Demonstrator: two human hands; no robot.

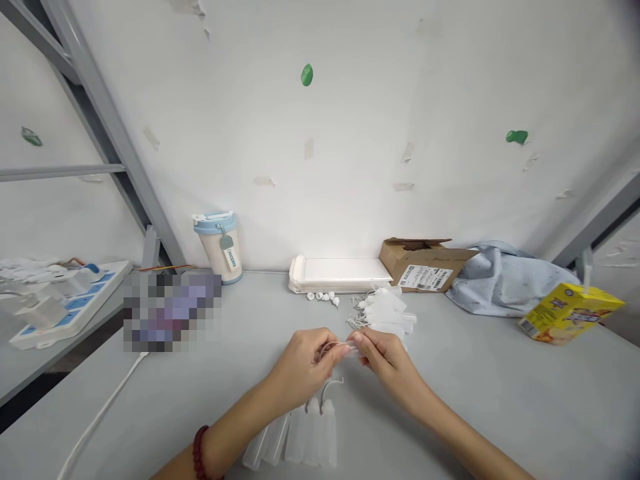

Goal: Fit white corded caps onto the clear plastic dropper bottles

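My left hand (309, 363) is closed in a pinch on a thin, pale plastic loop (327, 346). Against it, my right hand (387, 357) grips a small translucent plastic tube (354, 349), mostly hidden by the fingers. The two hands meet above the table, fingertips almost touching. Below them lie several translucent tubes (313, 437) side by side, some with curved white straps at their tops; my left forearm covers part of them. Just beyond my right hand is a pile of similar frosted tubes (385, 310) with thin looped straps.
Small white caps (320, 297) lie before a stack of white flat pieces (340, 272). Behind stand an open cardboard box (425, 267) and a bluish cloth (510, 280). A yellow drink carton (570, 312) is right; a tumbler (220, 248), cable (103, 417) and power strip (75, 307) are left.
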